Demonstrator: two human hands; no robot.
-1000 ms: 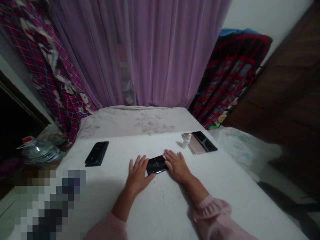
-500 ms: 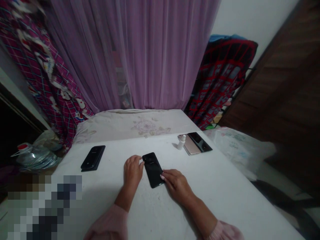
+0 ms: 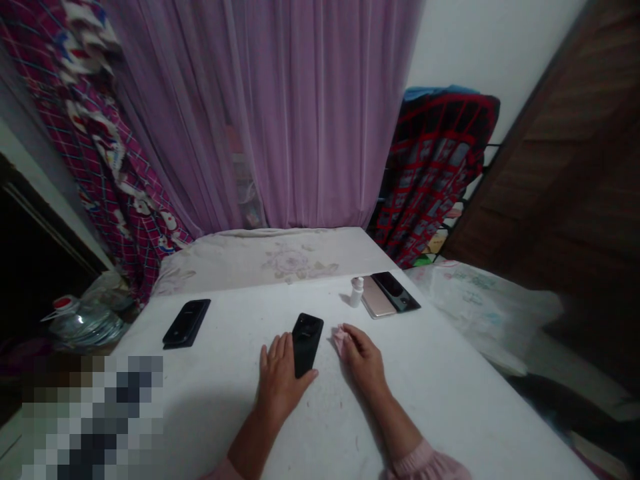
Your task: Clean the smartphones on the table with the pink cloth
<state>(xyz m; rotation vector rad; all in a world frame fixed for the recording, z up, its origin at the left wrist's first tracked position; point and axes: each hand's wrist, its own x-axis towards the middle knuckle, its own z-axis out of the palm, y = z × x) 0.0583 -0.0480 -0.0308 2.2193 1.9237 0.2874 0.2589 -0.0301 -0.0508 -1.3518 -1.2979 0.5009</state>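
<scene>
A black phone (image 3: 307,340) lies on the white table, its glossy side up and its top end tilted a little right. My left hand (image 3: 283,373) rests along its left edge, with the thumb at the lower right corner and the fingers on the other side. To the right, apart from the phone, my right hand (image 3: 361,353) pinches a crumpled pink cloth (image 3: 341,341). A small white bottle (image 3: 357,292) stands upright behind my right hand. Beside it lie a rose-gold phone (image 3: 377,299) and a dark phone (image 3: 395,291).
Another dark device (image 3: 187,323) lies on the left of the table (image 3: 225,320). A floral cloth (image 3: 290,257) covers the far end, before purple curtains (image 3: 320,120). A large plastic bottle (image 3: 83,323) is at the left, and a plastic-covered surface (image 3: 475,310) at the right.
The black phone has turned clockwise, and my left hand has closed in around its lower part. My right hand has let go of the phone and now holds the pink cloth. The view has shifted slightly.
</scene>
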